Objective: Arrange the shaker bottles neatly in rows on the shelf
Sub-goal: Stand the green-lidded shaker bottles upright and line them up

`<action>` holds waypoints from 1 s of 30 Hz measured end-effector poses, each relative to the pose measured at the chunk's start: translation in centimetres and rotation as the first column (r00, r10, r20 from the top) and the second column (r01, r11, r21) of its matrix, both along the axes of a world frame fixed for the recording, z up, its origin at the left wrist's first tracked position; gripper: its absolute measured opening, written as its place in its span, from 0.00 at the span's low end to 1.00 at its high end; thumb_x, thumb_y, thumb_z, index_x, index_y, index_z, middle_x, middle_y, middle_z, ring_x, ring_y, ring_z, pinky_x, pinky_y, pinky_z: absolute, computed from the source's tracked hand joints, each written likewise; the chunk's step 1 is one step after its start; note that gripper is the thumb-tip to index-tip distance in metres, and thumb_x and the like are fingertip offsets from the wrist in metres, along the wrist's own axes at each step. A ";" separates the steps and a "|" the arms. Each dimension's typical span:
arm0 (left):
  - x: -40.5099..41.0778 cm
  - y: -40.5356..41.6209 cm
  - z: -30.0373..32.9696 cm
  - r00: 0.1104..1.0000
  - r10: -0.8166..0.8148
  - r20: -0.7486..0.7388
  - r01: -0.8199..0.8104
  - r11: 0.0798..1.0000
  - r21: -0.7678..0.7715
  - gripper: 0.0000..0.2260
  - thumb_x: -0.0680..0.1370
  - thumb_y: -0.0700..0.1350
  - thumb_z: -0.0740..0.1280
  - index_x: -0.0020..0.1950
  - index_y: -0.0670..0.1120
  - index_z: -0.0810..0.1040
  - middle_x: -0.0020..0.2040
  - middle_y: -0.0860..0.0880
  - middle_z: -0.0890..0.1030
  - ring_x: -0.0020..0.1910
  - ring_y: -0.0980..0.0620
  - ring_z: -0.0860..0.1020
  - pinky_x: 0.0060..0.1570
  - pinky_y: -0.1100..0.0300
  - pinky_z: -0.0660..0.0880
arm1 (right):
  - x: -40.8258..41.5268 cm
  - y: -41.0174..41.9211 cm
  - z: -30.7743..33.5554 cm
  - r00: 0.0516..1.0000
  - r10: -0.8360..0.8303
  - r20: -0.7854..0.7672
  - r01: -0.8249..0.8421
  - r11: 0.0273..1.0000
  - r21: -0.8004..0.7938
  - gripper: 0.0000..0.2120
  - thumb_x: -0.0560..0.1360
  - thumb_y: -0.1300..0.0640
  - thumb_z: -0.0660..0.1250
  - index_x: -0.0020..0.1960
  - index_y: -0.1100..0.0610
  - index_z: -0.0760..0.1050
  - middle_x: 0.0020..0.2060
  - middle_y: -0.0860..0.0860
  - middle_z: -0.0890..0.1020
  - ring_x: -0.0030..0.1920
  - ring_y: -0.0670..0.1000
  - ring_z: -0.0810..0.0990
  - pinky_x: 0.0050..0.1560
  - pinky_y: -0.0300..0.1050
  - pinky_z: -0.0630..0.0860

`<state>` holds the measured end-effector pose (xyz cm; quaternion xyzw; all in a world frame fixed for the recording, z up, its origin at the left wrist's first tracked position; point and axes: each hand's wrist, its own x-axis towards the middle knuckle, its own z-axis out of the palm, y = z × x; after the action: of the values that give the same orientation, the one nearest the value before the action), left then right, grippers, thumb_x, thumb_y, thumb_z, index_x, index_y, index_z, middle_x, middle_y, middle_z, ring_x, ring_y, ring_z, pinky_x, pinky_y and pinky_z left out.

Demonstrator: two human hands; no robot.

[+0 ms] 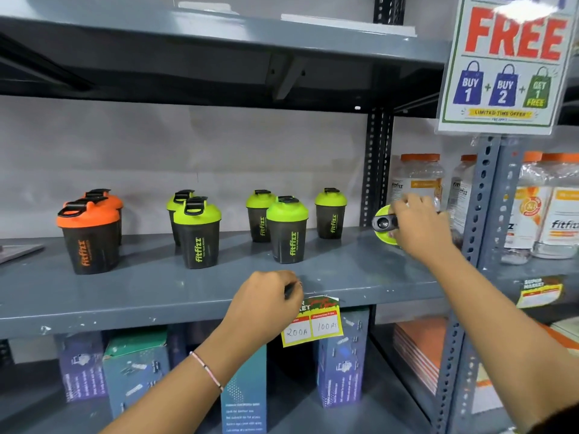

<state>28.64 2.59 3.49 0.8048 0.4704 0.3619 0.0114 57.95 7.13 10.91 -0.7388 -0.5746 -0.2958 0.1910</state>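
On the grey shelf (156, 296) stand dark shaker bottles. Two with orange lids (89, 236) are at the left, one behind the other. Two with green lids (197, 233) stand in the middle, and three more green-lidded ones (286, 230) stand to the right. My right hand (419, 227) grips another green-lidded shaker (384, 225) lying on its side at the shelf's right end, lid facing me. My left hand (269, 302) hovers at the shelf's front edge, fingers curled, holding nothing.
A perforated upright post (377, 170) bounds the shelf on the right. Beyond it stand orange-capped jars (418, 180). A "FREE" offer sign (507, 64) hangs above. A price tag (313, 324) sticks to the shelf edge. Boxes (134, 368) fill the shelf below.
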 end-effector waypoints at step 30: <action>6.3 2.5 -1.4 0.943 0.032 -0.330 -0.006 0.997 0.079 0.24 0.82 0.57 0.49 0.75 0.47 0.64 0.74 0.50 0.68 0.73 0.49 0.63 0.71 0.54 0.58 | -0.8 8.2 9.9 0.947 0.143 -0.289 -0.248 0.896 -0.367 0.18 0.70 0.46 0.74 0.49 0.61 0.77 0.49 0.58 0.81 0.46 0.59 0.80 0.46 0.48 0.79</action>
<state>34.92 5.09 2.05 0.8494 0.4589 0.2395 -0.1022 57.19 15.28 20.79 -0.7319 -0.6652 -0.0543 0.1375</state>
